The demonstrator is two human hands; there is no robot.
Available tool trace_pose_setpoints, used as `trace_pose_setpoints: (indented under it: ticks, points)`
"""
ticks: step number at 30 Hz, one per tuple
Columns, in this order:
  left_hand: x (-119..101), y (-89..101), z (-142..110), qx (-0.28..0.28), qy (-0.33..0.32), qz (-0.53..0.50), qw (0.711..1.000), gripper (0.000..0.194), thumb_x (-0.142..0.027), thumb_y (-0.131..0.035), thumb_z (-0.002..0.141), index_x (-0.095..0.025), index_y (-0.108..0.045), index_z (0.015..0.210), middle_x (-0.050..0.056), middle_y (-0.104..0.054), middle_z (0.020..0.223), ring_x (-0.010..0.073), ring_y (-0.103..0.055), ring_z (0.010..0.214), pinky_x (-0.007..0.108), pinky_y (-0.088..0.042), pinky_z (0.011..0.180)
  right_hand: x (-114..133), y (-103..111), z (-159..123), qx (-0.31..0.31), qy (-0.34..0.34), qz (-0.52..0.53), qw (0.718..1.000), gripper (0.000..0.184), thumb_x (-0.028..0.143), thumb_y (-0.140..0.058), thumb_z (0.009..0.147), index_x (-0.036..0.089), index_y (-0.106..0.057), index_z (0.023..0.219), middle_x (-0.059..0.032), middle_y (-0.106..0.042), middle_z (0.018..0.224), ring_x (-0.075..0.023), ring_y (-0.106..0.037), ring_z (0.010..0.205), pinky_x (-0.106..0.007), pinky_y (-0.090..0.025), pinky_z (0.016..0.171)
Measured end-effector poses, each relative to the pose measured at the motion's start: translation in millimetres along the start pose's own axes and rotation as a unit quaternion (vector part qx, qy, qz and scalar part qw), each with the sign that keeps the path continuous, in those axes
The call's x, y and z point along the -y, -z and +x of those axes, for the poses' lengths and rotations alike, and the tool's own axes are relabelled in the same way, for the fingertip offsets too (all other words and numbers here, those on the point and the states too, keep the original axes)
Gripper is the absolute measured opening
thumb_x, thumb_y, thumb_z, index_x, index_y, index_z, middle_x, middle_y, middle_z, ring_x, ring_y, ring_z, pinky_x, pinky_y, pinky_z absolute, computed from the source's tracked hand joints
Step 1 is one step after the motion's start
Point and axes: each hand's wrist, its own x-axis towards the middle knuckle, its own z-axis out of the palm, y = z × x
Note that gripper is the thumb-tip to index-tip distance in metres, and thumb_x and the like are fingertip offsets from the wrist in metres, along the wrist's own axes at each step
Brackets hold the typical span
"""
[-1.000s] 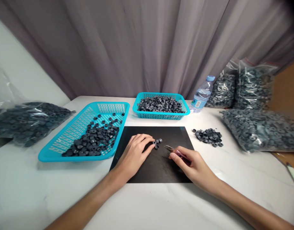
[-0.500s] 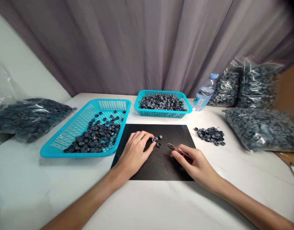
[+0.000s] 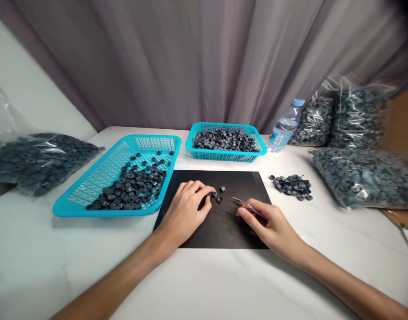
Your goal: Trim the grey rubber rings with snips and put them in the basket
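My left hand (image 3: 190,205) rests over the left part of a black mat (image 3: 223,231), with thumb and forefinger closed on a small dark plastic ring (image 3: 209,194), partly covered by the fingertips. Right beside those fingertips are a few more rings, among them a loose ring (image 3: 223,189) and another loose ring (image 3: 219,200). In my right hand (image 3: 268,221) is a pair of small snips (image 3: 248,208) with pinkish handles. Their metal tips point left toward the rings without touching them. My fingers hide most of the handles.
A large turquoise basket (image 3: 87,195) of rings stands left, a smaller turquoise basket (image 3: 225,155) behind the mat. A ring pile (image 3: 292,186) lies right. A water bottle (image 3: 284,126), a left bag (image 3: 50,160) and a right bag (image 3: 366,178) of rings flank the space.
My left fingertips have drawn one ring slightly left, away from the neighbouring rings. My right hand and the snips stay nearly in place. The whole view has shifted a little.
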Motion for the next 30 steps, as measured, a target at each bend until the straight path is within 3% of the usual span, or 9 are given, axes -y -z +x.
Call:
trace_pose_setpoints:
  ticks: [10, 15, 20, 25, 30]
  points:
    - [0, 6.1, -1, -0.035, 0.002, 0.013, 0.999, 0.022, -0.014, -0.055, 0.095, -0.024, -0.071, 0.108, 0.003, -0.072, 0.1, 0.0241, -0.064, 0.094, 0.041, -0.046, 0.088, -2, 1, 0, 0.002, 0.002, 0.003, 1.0, 0.041, 0.05, -0.047, 0.103, 0.022, -0.045, 0.074, 0.0044, -0.037, 0.066, -0.0131, -0.034, 0.06, -0.027, -0.028, 0.054]
    - [-2, 10.5, 1, -0.054, 0.005, -0.033, 0.998, 0.014, -0.017, -0.057, 0.097, -0.023, -0.067, 0.106, 0.002, -0.072, 0.095, 0.0222, -0.065, 0.092, 0.041, -0.046, 0.09, 0, 1, 0, 0.003, 0.002, 0.001, 1.0, 0.039, 0.047, -0.048, 0.104, 0.021, -0.047, 0.075, 0.0043, -0.038, 0.066, -0.0129, -0.035, 0.06, -0.027, -0.028, 0.055]
    - [-4, 11.1, -3, -0.072, -0.05, -0.131, 0.987, 0.015, -0.021, -0.064, 0.097, -0.022, -0.064, 0.112, 0.001, -0.072, 0.098, 0.018, -0.065, 0.09, 0.035, -0.051, 0.09, 1, 1, 0, 0.004, 0.002, 0.003, 1.0, 0.038, 0.046, -0.048, 0.104, 0.021, -0.047, 0.075, 0.0044, -0.039, 0.067, -0.013, -0.035, 0.06, -0.027, -0.028, 0.055]
    - [-6, 11.1, -7, -0.073, -0.077, -0.156, 0.982, 0.02, -0.02, -0.067, 0.095, -0.022, -0.065, 0.115, 0.001, -0.073, 0.104, 0.0175, -0.066, 0.097, 0.031, -0.054, 0.091, 2, 1, 0, 0.003, 0.008, 0.005, 1.0, 0.038, 0.045, -0.048, 0.104, 0.022, -0.045, 0.074, 0.0045, -0.039, 0.065, -0.0127, -0.035, 0.06, -0.027, -0.027, 0.054]
    - [-7, 10.9, -5, -0.058, -0.009, -0.193, 0.979, 0.017, -0.022, -0.07, 0.093, -0.025, -0.066, 0.109, -0.003, -0.075, 0.102, 0.0147, -0.071, 0.094, 0.028, -0.054, 0.092, 1, 1, 0, 0.006, 0.009, 0.005, 1.0, 0.037, 0.044, -0.048, 0.104, 0.021, -0.046, 0.075, 0.0046, -0.038, 0.066, -0.0125, -0.035, 0.06, -0.026, -0.028, 0.055]
